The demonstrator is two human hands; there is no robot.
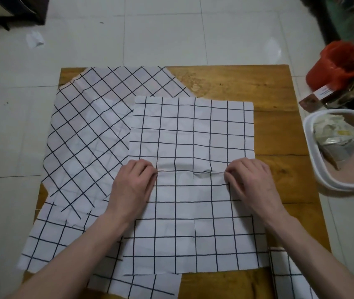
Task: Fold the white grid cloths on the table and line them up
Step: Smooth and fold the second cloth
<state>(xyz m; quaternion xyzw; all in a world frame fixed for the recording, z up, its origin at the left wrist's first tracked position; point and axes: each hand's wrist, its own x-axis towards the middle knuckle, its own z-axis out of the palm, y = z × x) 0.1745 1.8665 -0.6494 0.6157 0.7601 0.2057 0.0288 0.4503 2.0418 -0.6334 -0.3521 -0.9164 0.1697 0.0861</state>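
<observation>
A white grid cloth (193, 130) lies flat in the middle of the wooden table (279, 117), on top of the others. My left hand (134, 182) and my right hand (251, 180) pinch it across its middle, raising a small crease between them. Under it to the left a second grid cloth (89, 130) lies turned at an angle. A third cloth (49, 240) sticks out at the near left, and another piece (288, 275) hangs at the near right edge.
A white tub (314, 169) holding crumpled paper sits off the table's right edge. An orange bin (331, 67) stands on the tiled floor at the far right. A scrap of paper (35, 39) lies on the floor at the far left.
</observation>
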